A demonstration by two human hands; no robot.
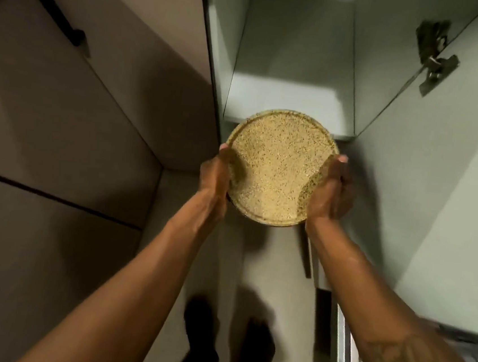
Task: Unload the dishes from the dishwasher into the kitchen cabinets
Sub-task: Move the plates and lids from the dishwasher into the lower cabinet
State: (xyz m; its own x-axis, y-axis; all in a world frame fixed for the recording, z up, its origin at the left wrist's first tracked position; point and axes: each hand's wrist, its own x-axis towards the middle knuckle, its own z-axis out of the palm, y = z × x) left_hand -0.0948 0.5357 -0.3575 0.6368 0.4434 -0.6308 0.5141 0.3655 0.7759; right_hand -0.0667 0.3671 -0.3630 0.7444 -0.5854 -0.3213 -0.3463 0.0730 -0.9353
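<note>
A round, speckled tan plate [277,167] is held level between both hands, just in front of the open cabinet's lower shelf [288,97]. My left hand [217,175] grips its left rim with the thumb on top. My right hand [332,190] grips the right rim the same way. The plate's far edge overlaps the shelf's front edge. The shelf behind it is white and bare.
The cabinet door [442,143] stands open to the right, with a metal hinge [435,58] near its top. Closed beige cabinet fronts [76,119] with a dark handle [58,11] fill the left. A metal edge [344,348], possibly the dishwasher, shows at lower right. My feet [230,336] stand on the floor below.
</note>
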